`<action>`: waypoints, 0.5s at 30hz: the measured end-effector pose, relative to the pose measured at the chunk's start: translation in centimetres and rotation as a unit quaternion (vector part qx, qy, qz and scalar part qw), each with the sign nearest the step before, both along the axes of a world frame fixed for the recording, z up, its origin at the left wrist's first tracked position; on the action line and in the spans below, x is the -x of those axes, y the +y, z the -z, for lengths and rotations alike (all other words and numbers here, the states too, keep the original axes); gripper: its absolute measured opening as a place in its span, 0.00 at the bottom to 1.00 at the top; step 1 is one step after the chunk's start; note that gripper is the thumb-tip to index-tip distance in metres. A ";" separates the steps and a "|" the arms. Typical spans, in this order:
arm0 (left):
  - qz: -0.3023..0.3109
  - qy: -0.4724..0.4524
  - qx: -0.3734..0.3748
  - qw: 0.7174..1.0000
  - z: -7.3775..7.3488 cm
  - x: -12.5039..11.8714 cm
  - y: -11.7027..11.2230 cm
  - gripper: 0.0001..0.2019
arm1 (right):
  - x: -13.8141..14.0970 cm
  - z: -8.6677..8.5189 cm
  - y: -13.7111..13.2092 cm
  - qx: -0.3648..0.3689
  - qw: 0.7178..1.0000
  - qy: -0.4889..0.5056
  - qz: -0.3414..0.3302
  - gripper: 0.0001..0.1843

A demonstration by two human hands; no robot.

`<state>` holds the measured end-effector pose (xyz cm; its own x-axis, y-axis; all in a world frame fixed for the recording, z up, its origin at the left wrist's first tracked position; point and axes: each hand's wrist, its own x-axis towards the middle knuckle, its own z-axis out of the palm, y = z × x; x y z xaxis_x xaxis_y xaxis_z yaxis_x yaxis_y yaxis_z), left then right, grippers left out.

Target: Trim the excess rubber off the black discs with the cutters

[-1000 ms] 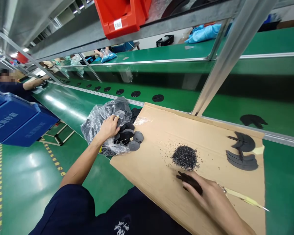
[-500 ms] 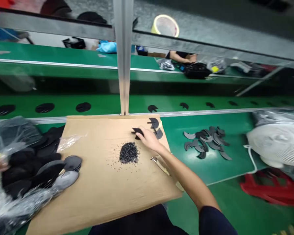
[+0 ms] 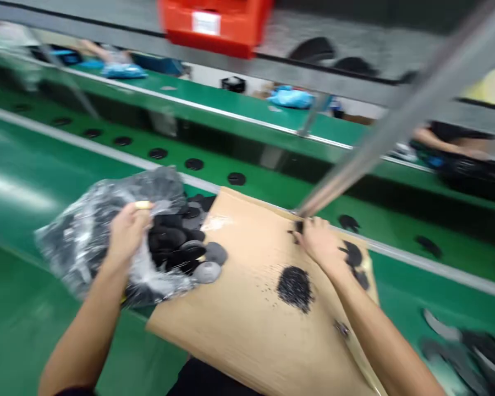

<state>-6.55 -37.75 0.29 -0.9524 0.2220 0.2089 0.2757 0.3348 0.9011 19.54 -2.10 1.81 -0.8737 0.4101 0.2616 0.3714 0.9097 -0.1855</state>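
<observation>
My left hand is closed on the edge of a clear plastic bag, with a pale yellow wrap on one finger. Black and grey round pads spill from the bag's mouth, some onto brown cardboard. My right hand grips a small dark foam piece near the cardboard's far edge; the fingers hide much of it. Just nearer to me lies a heap of tiny black bits. Dark cut pieces lie beside my right wrist, and a small metal tool rests near the forearm.
A slanting metal post stands behind the cardboard. Black discs sit spaced along the green strip beyond. An orange-red bin is on the upper shelf. Curved grey offcuts lie at right. A co-worker's arms show across the bench.
The view has swung left and tilted. My left hand and the bag now show fully. My right hand still holds the dark piece, now nearer the post's foot.
</observation>
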 end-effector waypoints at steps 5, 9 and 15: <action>0.050 -0.025 -0.191 0.980 0.8 1.2 2.2 0.13 | 6.2 1.3 -4.2 0.021 0.983 -0.010 -0.179 0.19; 0.050 0.025 -0.214 0.975 0.9 1.0 2.9 0.14 | 14.3 2.5 -13.4 0.128 0.905 -0.008 -0.405 0.21; 0.073 0.098 -0.176 0.977 0.6 1.5 2.9 0.15 | 24.9 3.0 -20.4 0.121 0.877 -0.018 -0.464 0.26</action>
